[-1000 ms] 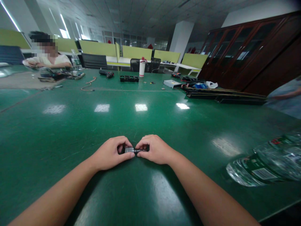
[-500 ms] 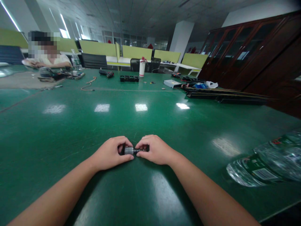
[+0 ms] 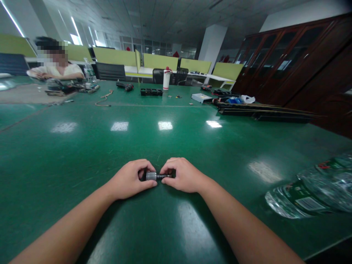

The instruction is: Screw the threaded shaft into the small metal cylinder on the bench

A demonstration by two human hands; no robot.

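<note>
Low in the middle of the head view, my left hand [image 3: 134, 179] is closed around a silver metal cylinder [image 3: 151, 176] with a dark end partly hidden in the palm. From the cylinder's right side a thin dark ridged shaft [image 3: 160, 176] points to the right. My right hand [image 3: 182, 175] pinches the far end of this shaft between thumb and fingers; the fingers hide part of it. A small gap separates the two hands. The piece lies level, over the green table [image 3: 137, 135].
Clear plastic bottles [image 3: 310, 194] lie at the right. Across the table stand a white cup [image 3: 166, 80], a black rack [image 3: 151, 92], a pale box [image 3: 201, 97] and long dark strips [image 3: 264, 112]. A person [image 3: 60, 69] sits at the far left behind tools.
My right hand has shifted slightly to the right, and more of the ridged shaft shows between the hands. My left hand has hardly moved.
</note>
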